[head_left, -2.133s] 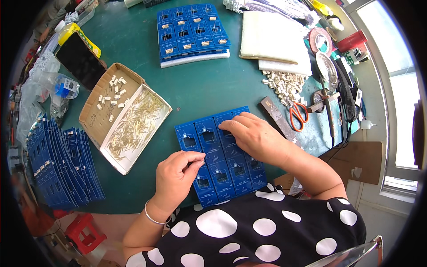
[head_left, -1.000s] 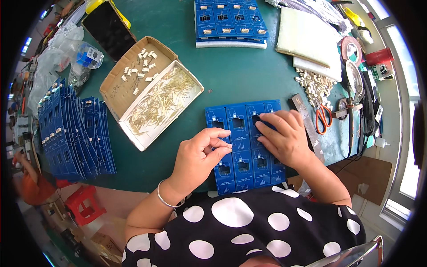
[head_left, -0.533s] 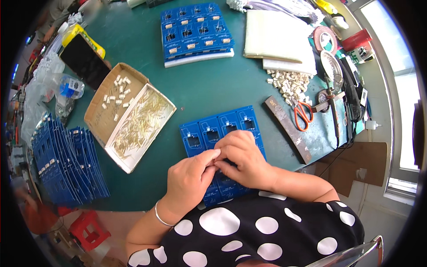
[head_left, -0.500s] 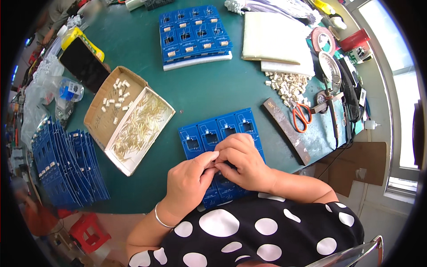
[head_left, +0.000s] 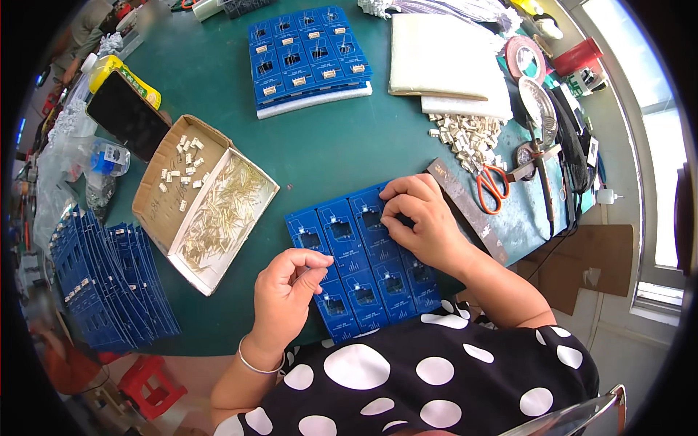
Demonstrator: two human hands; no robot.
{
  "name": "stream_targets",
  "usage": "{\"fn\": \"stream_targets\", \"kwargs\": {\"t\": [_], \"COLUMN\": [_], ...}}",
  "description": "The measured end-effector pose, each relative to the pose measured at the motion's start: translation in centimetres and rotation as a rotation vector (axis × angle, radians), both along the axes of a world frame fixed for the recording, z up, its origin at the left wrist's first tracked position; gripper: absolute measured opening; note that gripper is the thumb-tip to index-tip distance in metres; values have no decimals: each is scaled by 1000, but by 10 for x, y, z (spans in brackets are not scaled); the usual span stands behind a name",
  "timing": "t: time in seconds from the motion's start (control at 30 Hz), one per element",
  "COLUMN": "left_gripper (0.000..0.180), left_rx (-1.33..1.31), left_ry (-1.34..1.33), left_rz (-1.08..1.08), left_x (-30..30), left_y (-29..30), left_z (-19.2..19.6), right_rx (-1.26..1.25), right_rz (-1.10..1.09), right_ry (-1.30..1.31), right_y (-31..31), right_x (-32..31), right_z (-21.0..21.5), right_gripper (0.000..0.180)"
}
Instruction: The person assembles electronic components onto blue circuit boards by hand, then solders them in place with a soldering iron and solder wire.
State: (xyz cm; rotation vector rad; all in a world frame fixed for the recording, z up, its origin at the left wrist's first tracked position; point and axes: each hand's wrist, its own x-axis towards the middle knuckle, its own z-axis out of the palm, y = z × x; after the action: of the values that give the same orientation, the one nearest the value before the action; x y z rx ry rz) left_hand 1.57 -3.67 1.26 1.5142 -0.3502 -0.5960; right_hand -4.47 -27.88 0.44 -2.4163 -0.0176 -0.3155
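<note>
Pinched between left hand [head_left: 287, 287] fingertips: tiny part, too small to identify. Right hand [head_left: 418, 218] fingers curled, pressing blue circuit panel [head_left: 360, 261] at bench near edge. Judged step: populating panel; next calls for seating part in slot.

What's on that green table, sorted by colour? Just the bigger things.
Blue: 3 – board panel under the hands, panel stack at the back, loose boards on the left
Orange: 1 – scissors
Red: 1 – tape roll
White: 1 – foam pad
Brown: 1 – parts box
Total: 7
</note>
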Motion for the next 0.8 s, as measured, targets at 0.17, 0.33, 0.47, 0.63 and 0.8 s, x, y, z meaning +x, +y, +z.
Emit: {"fn": "stream_targets", "kwargs": {"t": [0.17,0.33,0.47,0.63,0.8], "left_gripper": [8,9,9,6,9], "left_rx": [59,78,38,-24,-120], "left_ry": [22,9,57,207,303], "left_rz": [-43,-13,22,-14,-4], "left_x": [1,-2,-1,3,3], "left_y": [3,-1,0,4,2], "left_z": [1,3,2,6,3], "right_rx": [12,2,-7,-504,-623], "right_rz": [13,24,33,114,130], "right_ry": [6,2,6,-178,-192], "right_y": [-1,-1,1,12,8], "right_x": [1,0,0,-3,-10], "right_z": [2,2,2,12,12], "right_gripper": [11,11,11,18,21]}}
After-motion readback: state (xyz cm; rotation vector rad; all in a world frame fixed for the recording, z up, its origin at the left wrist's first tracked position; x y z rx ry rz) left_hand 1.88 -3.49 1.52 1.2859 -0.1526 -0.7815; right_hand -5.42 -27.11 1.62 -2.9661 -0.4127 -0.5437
